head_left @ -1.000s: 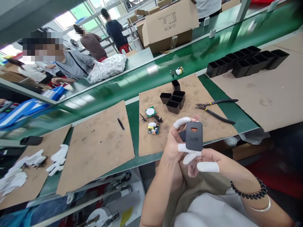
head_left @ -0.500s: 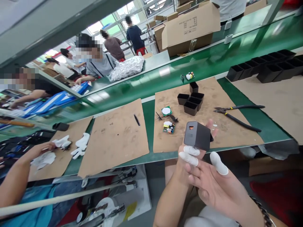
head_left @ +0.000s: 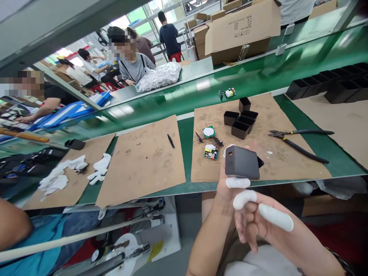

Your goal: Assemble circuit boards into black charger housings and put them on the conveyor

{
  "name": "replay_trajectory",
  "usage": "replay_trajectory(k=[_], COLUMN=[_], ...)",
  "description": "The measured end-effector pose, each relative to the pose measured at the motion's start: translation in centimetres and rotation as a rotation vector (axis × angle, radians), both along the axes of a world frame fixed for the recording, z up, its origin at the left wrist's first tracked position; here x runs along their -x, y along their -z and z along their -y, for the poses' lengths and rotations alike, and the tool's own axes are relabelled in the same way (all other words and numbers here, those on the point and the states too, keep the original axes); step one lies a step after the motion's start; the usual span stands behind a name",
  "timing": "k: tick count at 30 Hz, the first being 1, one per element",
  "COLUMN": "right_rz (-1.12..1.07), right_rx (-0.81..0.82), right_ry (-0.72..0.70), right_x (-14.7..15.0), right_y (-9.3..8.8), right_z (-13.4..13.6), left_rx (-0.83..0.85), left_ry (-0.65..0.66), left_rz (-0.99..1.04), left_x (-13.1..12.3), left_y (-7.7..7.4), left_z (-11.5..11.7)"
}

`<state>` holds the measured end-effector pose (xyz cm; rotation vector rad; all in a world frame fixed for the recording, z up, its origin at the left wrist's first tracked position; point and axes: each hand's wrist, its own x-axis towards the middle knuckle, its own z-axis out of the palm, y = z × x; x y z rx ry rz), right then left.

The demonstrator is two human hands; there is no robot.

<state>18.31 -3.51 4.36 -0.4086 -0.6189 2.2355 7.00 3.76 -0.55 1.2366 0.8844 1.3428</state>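
Observation:
My left hand (head_left: 224,188) grips a dark charger (head_left: 243,163) with a small orange-lined port in its end face. White finger cots cover some of its fingers. Just below the charger is my right hand (head_left: 254,218), fingers apart and partly bent, holding nothing. It too wears white finger cots. Beyond the charger, on the cardboard mat (head_left: 201,172), lie a circuit board with a white pad (head_left: 208,132), a second board with electronic parts (head_left: 211,152) and small black pieces (head_left: 217,141). Several empty black cases (head_left: 240,130) stand behind them.
Diagonal cutters (head_left: 299,142) lie on the right, with rows of black cases (head_left: 342,90) behind. A black pen-like object (head_left: 171,141) and white gloves (head_left: 100,168) lie leftward. Another circuit board (head_left: 227,93) rests on the green belt (head_left: 161,101). Co-workers sit beyond.
My right hand has dropped slightly away from the charger, its fingers more bent. The charger has turned a little in my left hand. The co-worker's hand at left has left the white gloves.

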Motion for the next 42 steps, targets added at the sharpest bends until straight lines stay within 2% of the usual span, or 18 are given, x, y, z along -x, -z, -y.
replay_trajectory(k=[1,4,5,6,9,11,13,15,18,20,22,25,27,31,36,42], right_rz=[0.186,0.685,0.773,0.812,0.815,0.84,0.873,0.925,1.127,1.278,1.324,1.293,1.308,1.351,1.391,1.374], right_rx=[-0.116,-0.377,-0.416,-0.444,-0.488,-0.465,-0.431,-0.451,-0.626,-0.737,-0.776,-0.804,-0.89,-1.038,-1.04,-1.037], right_ry=[0.155,0.774,0.892,0.922,0.751,0.711,0.754,0.813,0.871,0.906,0.971,1.118,1.178,1.207,1.282,1.235], right_x=[-0.4,-1.6,-2.0,-2.2,-2.5,-2.3,-2.2,-2.3,-2.6,-2.7,-2.6,-2.2,-2.0,-1.9,-1.8,-1.8], right_y=[0.2,0.7,0.8,0.8,0.7,0.7,0.9,1.2,1.8,2.4,3.1,3.9,4.1,3.4,3.2,3.6], right_z=[-0.1,-1.2,-1.8,-2.5,-4.5,-5.2,-5.6,-5.7,-5.6,-5.4,-5.1,-4.7,-4.5,-4.7,-5.5,-5.8], left_rx=[-0.041,-0.185,-0.207,-0.204,-0.129,-0.111,-0.16,-0.269,-0.413,-0.407,-0.346,-0.292,-0.288,-0.286,-0.31,-0.358], left_ry=[0.023,0.024,0.005,-0.003,0.044,0.068,0.002,-0.141,-0.312,-0.357,-0.39,-0.422,-0.419,-0.405,-0.374,-0.347], left_rz=[0.081,0.222,0.192,0.142,-0.009,-0.068,-0.147,-0.263,-0.487,-0.633,-0.72,-0.734,-0.735,-0.759,-0.765,-0.756], left_x=[0.2,0.9,1.1,1.3,1.6,1.6,1.5,1.4,1.0,0.6,0.1,-0.5,-0.7,-0.9,-0.9,-0.8], left_y=[-0.1,0.5,0.8,1.1,1.1,0.5,-0.1,-0.4,0.2,0.7,1.1,1.4,1.4,1.7,1.7,1.8], left_z=[-0.3,-1.1,-1.2,-1.2,-0.5,0.2,0.7,1.0,1.1,1.1,1.0,1.0,1.1,1.2,1.1,1.3])
